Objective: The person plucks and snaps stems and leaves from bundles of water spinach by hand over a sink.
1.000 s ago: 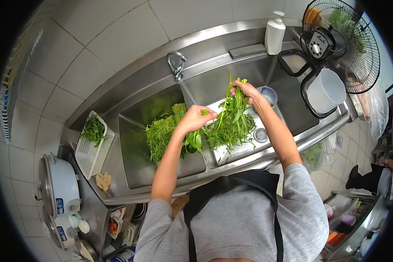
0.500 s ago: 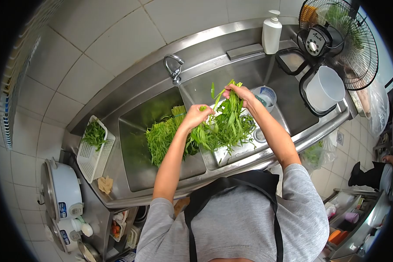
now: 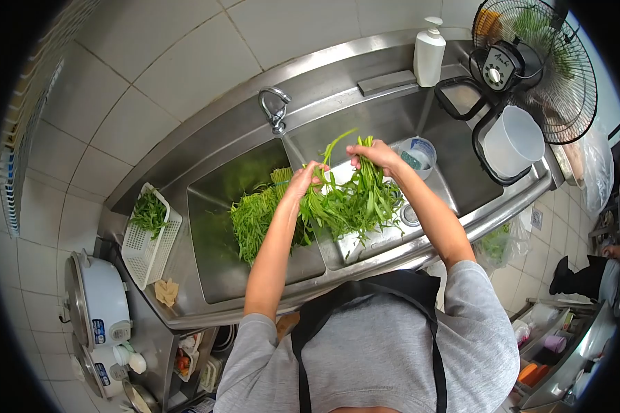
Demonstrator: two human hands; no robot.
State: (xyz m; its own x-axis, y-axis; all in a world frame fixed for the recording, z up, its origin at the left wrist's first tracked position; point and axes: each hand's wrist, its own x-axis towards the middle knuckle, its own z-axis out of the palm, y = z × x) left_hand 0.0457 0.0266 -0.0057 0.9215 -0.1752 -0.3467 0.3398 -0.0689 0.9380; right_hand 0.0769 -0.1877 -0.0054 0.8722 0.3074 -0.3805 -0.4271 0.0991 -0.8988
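Over the right-hand basin of a steel sink (image 3: pixel 303 141), my right hand (image 3: pixel 377 155) is closed around the stems of a bunch of long-leafed greens (image 3: pixel 370 196), which look like water spinach. The leaves hang downward over a white surface (image 3: pixel 355 248) in that basin. Just to the left, my left hand (image 3: pixel 307 179) pinches a separate strand of greens (image 3: pixel 337 141), its pale stem pointing up and right. More leaves hang below this hand. Beside my left forearm, a large heap of the same greens (image 3: pixel 251 224) lies in the left basin, partly hidden by the arm.
A chrome faucet (image 3: pixel 275 113) rises behind the basins. On the left ledge sits a white basket (image 3: pixel 143 258) with some greens. A clear tub (image 3: pixel 420 155) is beyond my right hand. Pump bottle (image 3: pixel 429 55), fan (image 3: pixel 537 69) and white container (image 3: pixel 513 141) stand at the back right.
My right hand has moved slightly left and down, and my left hand slightly up and right. The strand's stem now rises between them, left of the bunch.
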